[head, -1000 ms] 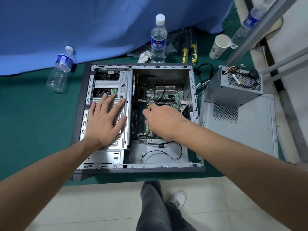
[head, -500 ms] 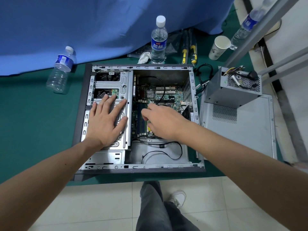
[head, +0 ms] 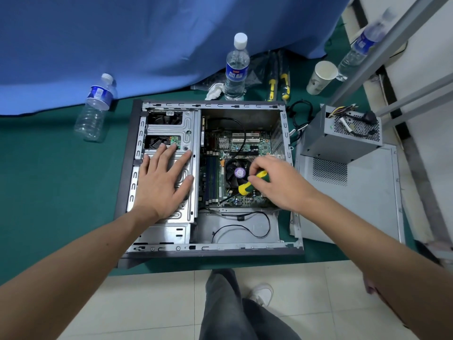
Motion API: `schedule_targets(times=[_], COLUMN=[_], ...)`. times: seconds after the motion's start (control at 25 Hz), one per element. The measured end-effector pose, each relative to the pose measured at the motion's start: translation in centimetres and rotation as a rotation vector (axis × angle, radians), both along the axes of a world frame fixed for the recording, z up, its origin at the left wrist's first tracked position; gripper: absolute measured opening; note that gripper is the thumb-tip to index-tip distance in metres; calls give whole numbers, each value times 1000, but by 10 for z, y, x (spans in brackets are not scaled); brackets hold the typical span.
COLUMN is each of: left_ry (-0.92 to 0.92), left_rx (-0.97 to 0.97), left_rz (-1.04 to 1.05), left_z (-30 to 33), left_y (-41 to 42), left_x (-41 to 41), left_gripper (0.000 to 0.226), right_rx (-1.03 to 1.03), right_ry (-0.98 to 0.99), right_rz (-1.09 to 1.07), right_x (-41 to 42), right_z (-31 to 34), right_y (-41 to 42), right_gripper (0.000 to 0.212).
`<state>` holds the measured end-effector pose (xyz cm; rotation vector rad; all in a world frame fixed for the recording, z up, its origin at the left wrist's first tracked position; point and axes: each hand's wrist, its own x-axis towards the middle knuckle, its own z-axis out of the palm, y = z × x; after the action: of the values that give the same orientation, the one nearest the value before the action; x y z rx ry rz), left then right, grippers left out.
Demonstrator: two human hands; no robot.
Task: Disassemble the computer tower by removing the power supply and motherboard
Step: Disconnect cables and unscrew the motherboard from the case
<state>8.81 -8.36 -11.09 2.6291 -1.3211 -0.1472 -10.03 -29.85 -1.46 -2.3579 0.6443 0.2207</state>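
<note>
**Screwdriver over the motherboard, power supply out on the side panel**

The computer tower (head: 208, 177) lies on its side on a green mat (head: 49, 192), open face up. The left hand (head: 163, 182) lies flat on the metal drive cage (head: 171, 133) in the left half of the case, fingers straight and spread, gripping nothing. The right hand (head: 277, 182) curls its fingers round the yellow-and-green handle of a screwdriver (head: 250, 184); the dark shaft slants down and left toward the near edge of the motherboard (head: 235, 168), though the tip is too small to place exactly. The motherboard sits in the right half of the case, with its round CPU fan (head: 239, 171) just left of the right hand. The power supply (head: 343, 133) is outside the case, resting on the far end of the detached grey side panel (head: 355, 197) to the right, its cables bundled on top.

Beyond the case stand a water bottle (head: 236, 69) and a paper cup (head: 321, 77), with two more screwdrivers (head: 278, 79) between them. Another bottle (head: 95, 109) lies at far left by the blue cloth (head: 147, 40).
</note>
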Motion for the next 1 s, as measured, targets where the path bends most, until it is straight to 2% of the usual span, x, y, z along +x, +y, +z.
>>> schedule_targets(times=[0.12, 0.36, 0.44, 0.52, 0.64, 0.72, 0.84, 1.0], left_ry=[8, 71, 116, 230, 441, 503, 482, 596], left_rx=[23, 114, 46, -65, -90, -123, -200, -210], left_rz=[-8, 12, -4, -76, -107, -70, -22, 42], left_z=[3, 25, 42, 60, 80, 86, 92, 95], left_y=[-2, -9, -22, -37, -56, -64, -68, -68], left_x=[0, -6, -13, -25, -46, -51, -52, -51], left_gripper=[58, 59, 56, 61, 70, 60, 30, 22], right_rx=[101, 444, 547, 614, 672, 720, 759, 862], right_ry=[-35, -176, -246, -297, -351, -375, -369, -342], right_rz=[-221, -758, -871, -921, -925, -912, -884, -913], right_x=[-15, -47, -55, -61, -66, -65, -66, -76], right_z=[1, 8, 10, 14, 20, 24, 25, 25], right_y=[-8, -10, -10, -11, -11, -11, -10, -11], right_gripper=[11, 14, 14, 13, 14, 14, 14, 17])
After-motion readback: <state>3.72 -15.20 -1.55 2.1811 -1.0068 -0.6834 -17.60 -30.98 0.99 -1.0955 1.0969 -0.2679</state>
